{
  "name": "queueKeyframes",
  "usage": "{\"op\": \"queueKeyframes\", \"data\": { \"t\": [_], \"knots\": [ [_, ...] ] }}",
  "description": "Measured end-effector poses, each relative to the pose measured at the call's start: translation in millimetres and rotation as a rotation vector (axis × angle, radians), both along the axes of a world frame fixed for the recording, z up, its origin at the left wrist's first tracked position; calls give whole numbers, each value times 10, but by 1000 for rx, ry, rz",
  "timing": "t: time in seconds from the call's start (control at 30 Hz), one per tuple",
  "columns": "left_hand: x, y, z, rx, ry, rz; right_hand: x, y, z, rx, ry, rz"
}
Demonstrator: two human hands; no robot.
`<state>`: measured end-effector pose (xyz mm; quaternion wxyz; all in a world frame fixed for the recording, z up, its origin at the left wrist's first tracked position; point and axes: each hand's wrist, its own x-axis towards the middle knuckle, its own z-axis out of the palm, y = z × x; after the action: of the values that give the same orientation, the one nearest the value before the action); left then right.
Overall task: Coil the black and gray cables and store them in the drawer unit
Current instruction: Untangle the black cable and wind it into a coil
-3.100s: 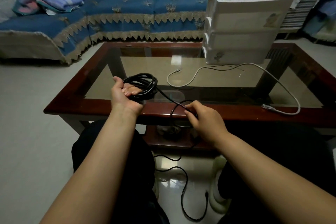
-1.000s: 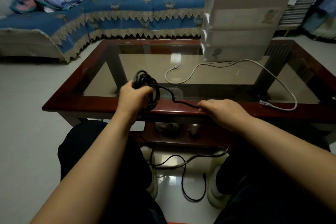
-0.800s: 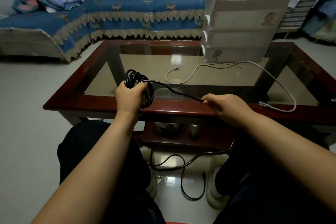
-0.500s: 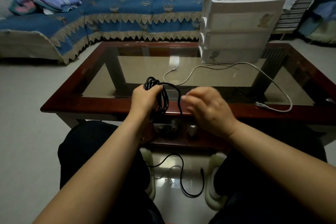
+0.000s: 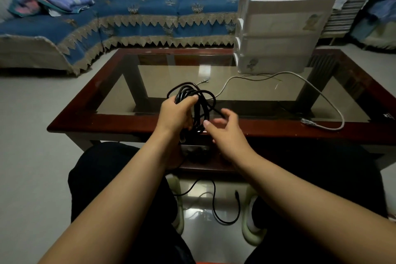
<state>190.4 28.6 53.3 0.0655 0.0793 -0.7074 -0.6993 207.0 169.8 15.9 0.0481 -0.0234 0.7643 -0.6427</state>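
Black cable (image 5: 194,100): coil gripped in my left hand (image 5: 174,114); right hand (image 5: 225,133) spread, empty. Risk: floor tail (image 5: 216,210) snags, loosening loops.

I found no text, label, brand or number that I could read anywhere in my view; the drawer unit (image 5: 278,28) carried small faded picture stickers without legible lettering, and a tiny white mark at the table (image 5: 214,128) edge was too small to make out.
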Motion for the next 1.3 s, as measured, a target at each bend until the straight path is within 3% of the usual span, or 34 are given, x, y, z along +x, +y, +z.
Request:
{"op": "queueKeyframes", "data": {
  "t": [0.1,0.2,0.23,0.37,0.47,0.57,0.67,0.77,0.9,1.03,1.13,1.3],
  "knots": [
    [3,3,38,82,-43,-143,-165,2,2,42,24,-42],
    [-11,-121,84,123,-116,-284,-251,57,-42,369,46,47],
    [-19,-183,92,181,-153,-309,-243,71,-51,389,70,89],
    [-12,-318,115,440,-291,-451,-169,108,-56,179,268,44],
    [17,-262,95,510,-378,-537,-142,103,-50,28,452,50],
    [42,-186,83,528,-438,-619,-130,49,-23,-142,485,-20],
    [102,-104,82,410,-472,-708,-237,76,84,-217,408,-151],
    [127,-81,129,360,-428,-714,-375,239,243,-146,399,-132],
    [126,-154,167,341,-395,-678,-439,464,391,-107,47,94],
    [127,-161,152,357,-386,-745,-467,637,412,145,-242,268],
    [59,-291,177,391,-363,-731,-481,777,439,260,-297,325],
    [-16,-423,200,412,-357,-620,-493,946,431,129,-314,356]
  ]
}}
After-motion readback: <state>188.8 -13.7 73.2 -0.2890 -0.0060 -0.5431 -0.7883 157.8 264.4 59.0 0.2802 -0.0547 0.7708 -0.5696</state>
